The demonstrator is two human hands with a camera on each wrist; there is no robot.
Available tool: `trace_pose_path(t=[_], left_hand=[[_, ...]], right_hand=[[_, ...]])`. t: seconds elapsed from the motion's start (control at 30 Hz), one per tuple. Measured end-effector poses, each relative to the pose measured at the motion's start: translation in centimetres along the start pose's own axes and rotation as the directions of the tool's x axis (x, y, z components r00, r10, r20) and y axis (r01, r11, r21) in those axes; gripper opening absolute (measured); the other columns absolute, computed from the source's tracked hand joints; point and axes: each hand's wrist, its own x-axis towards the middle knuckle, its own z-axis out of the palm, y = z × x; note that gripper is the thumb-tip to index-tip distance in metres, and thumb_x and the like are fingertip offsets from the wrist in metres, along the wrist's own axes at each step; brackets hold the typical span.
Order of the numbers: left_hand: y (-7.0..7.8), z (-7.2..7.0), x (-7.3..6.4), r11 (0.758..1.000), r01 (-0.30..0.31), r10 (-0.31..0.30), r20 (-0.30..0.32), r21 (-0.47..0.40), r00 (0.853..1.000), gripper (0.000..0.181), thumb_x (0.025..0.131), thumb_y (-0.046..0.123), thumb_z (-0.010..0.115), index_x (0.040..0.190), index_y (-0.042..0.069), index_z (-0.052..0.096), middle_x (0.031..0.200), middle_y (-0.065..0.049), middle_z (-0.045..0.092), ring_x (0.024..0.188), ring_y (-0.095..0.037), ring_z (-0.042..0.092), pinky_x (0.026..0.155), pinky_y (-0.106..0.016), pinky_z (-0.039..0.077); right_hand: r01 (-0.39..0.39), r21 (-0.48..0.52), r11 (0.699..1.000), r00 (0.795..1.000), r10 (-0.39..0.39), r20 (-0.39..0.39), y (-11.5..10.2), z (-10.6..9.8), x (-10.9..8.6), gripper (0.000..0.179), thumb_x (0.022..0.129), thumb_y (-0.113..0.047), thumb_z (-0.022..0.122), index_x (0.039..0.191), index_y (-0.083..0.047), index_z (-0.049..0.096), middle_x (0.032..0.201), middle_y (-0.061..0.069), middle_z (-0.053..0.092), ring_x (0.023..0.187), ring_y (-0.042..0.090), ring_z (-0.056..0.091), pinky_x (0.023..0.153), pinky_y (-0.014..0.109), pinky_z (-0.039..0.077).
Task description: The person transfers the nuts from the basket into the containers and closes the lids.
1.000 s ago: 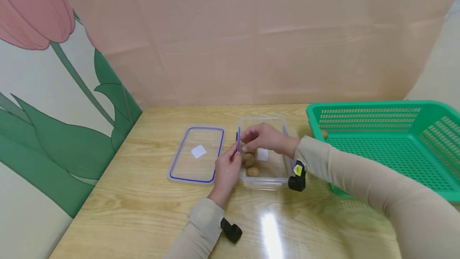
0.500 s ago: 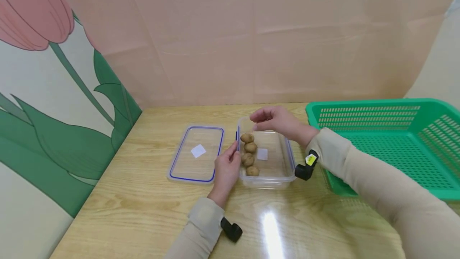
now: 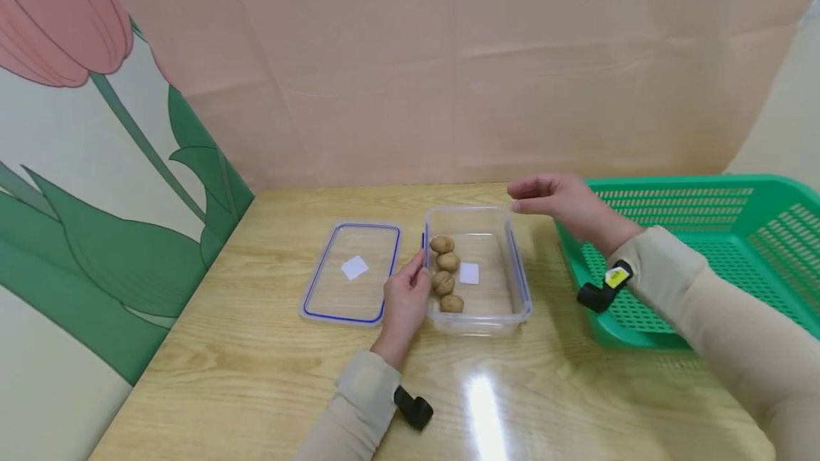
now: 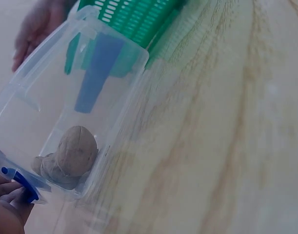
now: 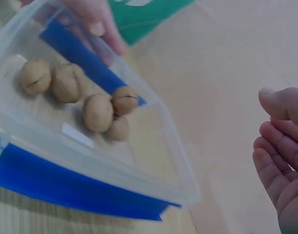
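Several walnuts (image 3: pixel 445 262) in a row along the left wall of a clear container (image 3: pixel 479 319)

At that wall, a pinching grip by the left hand (image 3: pixel 406 297); near the far right corner and a green basket (image 3: pixel 634 338), an empty right hand (image 3: pixel 566 205), thumb parted from loosely bent fingers.

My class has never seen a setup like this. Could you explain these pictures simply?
There is no robot here, just a person working bare-handed. The wide picture comes from a camera worn on the head; the two close ones come from black cameras on the wrists. On the wooden table are a clear box with walnuts inside, a blue-edged lid to its left and a green basket to its right. The left hand holds the box's left edge; the right hand, near the basket's left end, holds nothing.
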Motion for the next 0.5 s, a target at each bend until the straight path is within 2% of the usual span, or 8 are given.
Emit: trace_pose_path(t=[0.2, 0.33, 0.43, 0.5], left_hand=[[-0.1, 0.1, 0.1, 1.000, 0.014, -0.014, -0.004, -0.003, 1.000, 0.037, 0.087, 0.007, 0.052, 0.124, 0.004, 0.057, 0.124, -0.013, 0.058, 0.115, -0.023, 0.055, 0.092, -0.028, 0.049], [-0.1, 0.1, 0.1, 1.000, 0.016, -0.016, -0.008, 0.001, 1.000, 0.037, 0.087, 0.007, 0.052, 0.124, 0.005, 0.057, 0.124, -0.012, 0.058, 0.115, -0.023, 0.055, 0.092, -0.028, 0.049], [0.0, 0.1, 0.1, 1.000, 0.016, -0.016, -0.010, 0.000, 1.000, 0.037, 0.087, 0.007, 0.052, 0.124, 0.005, 0.057, 0.124, -0.012, 0.058, 0.115, -0.023, 0.055, 0.092, -0.028, 0.049], [0.0, 0.1, 0.1, 1.000, 0.015, -0.015, -0.012, 0.001, 1.000, 0.037, 0.087, 0.007, 0.052, 0.124, 0.005, 0.057, 0.124, -0.012, 0.058, 0.115, -0.023, 0.055, 0.092, -0.028, 0.049]], right_hand=[[-0.021, -0.066, 0.998, 0.999, 0.017, -0.047, 1.0, -2.5, -1.0, 0.052, 0.083, -0.042, 0.065, 0.123, -0.010, 0.056, 0.109, -0.012, 0.061, 0.097, 0.001, 0.056, 0.089, 0.026, 0.046], [-0.047, -0.064, 0.997, 0.995, 0.041, -0.085, 2.1, -3.8, -1.3, 0.051, 0.083, -0.040, 0.066, 0.123, -0.010, 0.057, 0.100, -0.021, 0.061, 0.093, 0.000, 0.056, 0.080, 0.017, 0.046], [-0.072, -0.068, 0.995, 0.993, 0.065, -0.101, 3.0, -4.6, -1.4, 0.054, 0.082, -0.041, 0.066, 0.124, -0.008, 0.055, 0.097, -0.023, 0.061, 0.093, 0.000, 0.055, 0.083, 0.021, 0.043], [-0.087, -0.083, 0.993, 0.992, 0.078, -0.102, 3.6, -5.1, -1.5, 0.057, 0.082, -0.043, 0.065, 0.125, -0.007, 0.053, 0.097, -0.023, 0.060, 0.094, 0.000, 0.053, 0.087, 0.028, 0.041]])
